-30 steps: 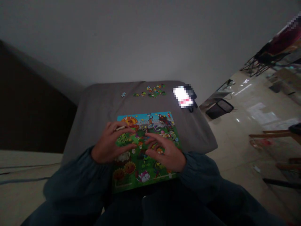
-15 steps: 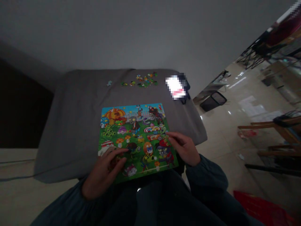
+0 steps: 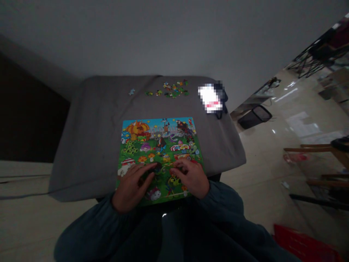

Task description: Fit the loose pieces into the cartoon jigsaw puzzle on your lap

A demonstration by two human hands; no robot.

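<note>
Barely apart, left hand (image 3: 131,188) and right hand (image 3: 191,178) on a jigsaw puzzle (image 3: 160,145)

jigsaw puzzle (image 3: 159,142) on cushion (image 3: 87,145), loose pieces (image 3: 166,89) behind

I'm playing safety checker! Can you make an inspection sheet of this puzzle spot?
Surface: creased grey fabric cover.
Job's things: colourful cartoon jigsaw puzzle lying flat; loose puzzle pieces beyond it.
Clutter: blurred white object on dark cloth; what it is cannot be told.
Hands: left hand and right hand both on the puzzle's near part; whether they hold a piece cannot be told.
Cables: thin dark cable at far left.
Surroundings: black mesh wastebasket, red basket, wooden chair, shiny tiled floor.
</note>
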